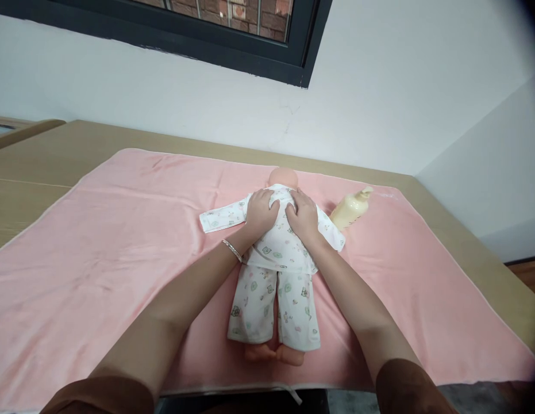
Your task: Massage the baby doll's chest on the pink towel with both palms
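Observation:
A baby doll (273, 250) in white printed pyjamas lies stretched out on a pink blanket (120, 253), its head at the far end and its bare feet toward me. Only the smooth back or top of its head shows. My left hand (261, 211) rests on the doll's upper body at the left shoulder side, fingers laid flat and thumb apart. On the other shoulder side lies my right hand (303, 214), also flat with its thumb spread inward. Neither hand grips anything. A bracelet (231, 250) circles my left wrist.
Right of the doll, a pale yellow pump bottle (350, 209) lies on its side on the blanket. The blanket covers most of a wooden table (99, 133), whose far edge meets a white wall (362, 103). A dark window frame (250, 60) is above.

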The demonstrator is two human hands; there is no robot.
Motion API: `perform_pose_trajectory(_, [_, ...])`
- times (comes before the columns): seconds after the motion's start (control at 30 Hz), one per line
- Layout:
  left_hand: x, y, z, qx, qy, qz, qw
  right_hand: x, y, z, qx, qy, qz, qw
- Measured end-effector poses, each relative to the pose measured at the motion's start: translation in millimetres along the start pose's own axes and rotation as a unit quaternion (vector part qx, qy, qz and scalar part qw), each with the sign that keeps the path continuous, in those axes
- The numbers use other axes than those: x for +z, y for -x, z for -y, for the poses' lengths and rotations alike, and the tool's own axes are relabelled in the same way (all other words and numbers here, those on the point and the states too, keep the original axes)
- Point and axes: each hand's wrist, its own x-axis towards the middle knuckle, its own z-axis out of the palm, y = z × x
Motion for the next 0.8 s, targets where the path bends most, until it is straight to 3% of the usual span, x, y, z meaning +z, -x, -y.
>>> perform_pose_trajectory(0.23, [2.2, 3, 2, 0.02, 0.042, -0.041, 0.998, -9, 1, 16, -0.026, -0.009, -0.006, 1.0])
perform_pose_trajectory(0.4, [0.8, 6, 2, 0.023, 0.062, -0.067, 0.996, -12, 0, 21, -0.033, -0.006, 0.121, 0.992])
perform_pose_trajectory(0.53, [-0.1, 7, 1, 0.018, 0.07, -0.068, 0.995, -16, -1, 23, -0.032, -0.007, 0.08, 0.996])
perform_pose_trajectory(0.7, [-0.2, 7, 1, 0.017, 0.066, -0.069, 0.995, -14, 0, 23, -0.035, 0.005, 0.12, 0.992])
perform_pose_trajectory(0.8, [-0.3, 8, 1, 0.016, 0.069, -0.07, 0.995, -15, 1, 24, -0.037, -0.01, 0.072, 0.997])
